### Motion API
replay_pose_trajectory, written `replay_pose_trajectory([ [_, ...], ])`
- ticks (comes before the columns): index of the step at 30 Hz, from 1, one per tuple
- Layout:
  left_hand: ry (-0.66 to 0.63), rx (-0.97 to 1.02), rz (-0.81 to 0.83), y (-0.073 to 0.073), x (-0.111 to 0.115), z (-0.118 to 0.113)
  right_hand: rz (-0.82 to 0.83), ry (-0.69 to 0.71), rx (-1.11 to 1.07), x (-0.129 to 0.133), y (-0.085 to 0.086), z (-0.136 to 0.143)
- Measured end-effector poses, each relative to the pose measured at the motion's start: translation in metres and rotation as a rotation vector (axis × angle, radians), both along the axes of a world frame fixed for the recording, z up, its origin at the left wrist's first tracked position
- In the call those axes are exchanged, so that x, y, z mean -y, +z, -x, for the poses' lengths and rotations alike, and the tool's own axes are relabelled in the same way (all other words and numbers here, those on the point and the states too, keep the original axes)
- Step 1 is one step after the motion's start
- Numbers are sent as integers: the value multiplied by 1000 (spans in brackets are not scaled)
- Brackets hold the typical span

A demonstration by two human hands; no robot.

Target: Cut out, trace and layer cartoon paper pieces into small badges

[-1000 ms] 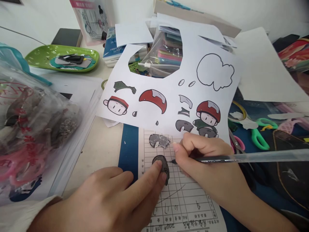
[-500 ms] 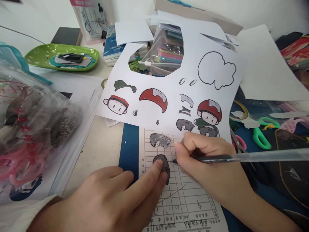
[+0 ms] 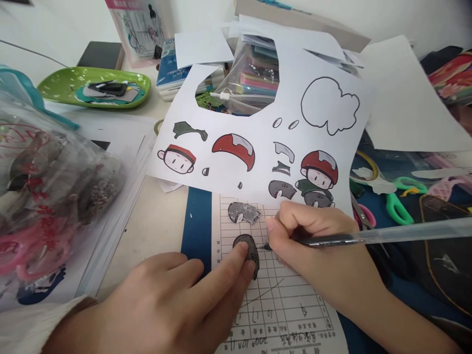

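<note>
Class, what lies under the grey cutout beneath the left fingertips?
The gridded form, which shows beside the grey cutout. Its part directly under the cutout is covered, and the left hand hides more of it.

left hand (image 3: 162,300): on grey cutout (image 3: 253,252) | right hand (image 3: 317,221): holds pen (image 3: 335,240), tip near cutout's edge | beneath: ruled form (image 3: 297,295)

A green tray (image 3: 55,86) sits beyond a bulging plastic bag (image 3: 51,182).

The left hand (image 3: 165,297) presses with two fingers (image 3: 230,268); the right hand (image 3: 313,221) curls in a pinch.
</note>
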State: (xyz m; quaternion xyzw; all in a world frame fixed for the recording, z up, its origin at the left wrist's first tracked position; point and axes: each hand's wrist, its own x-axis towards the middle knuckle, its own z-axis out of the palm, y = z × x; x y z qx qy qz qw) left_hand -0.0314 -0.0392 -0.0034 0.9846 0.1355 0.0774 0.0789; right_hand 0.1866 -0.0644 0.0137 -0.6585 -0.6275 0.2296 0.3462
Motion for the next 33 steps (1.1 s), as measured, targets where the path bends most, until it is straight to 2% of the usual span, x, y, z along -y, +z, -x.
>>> replay_pose_trajectory([
  [10,-70,-10,-15,4,-2,-2,-29,30,14,1,-1,-1],
  [18,-37,11,27,4,-1,-1,-35,29,33,3,-1,-2],
  [33,-56,9,13,4,-2,-4,-34,32,28,2,-2,-2],
])
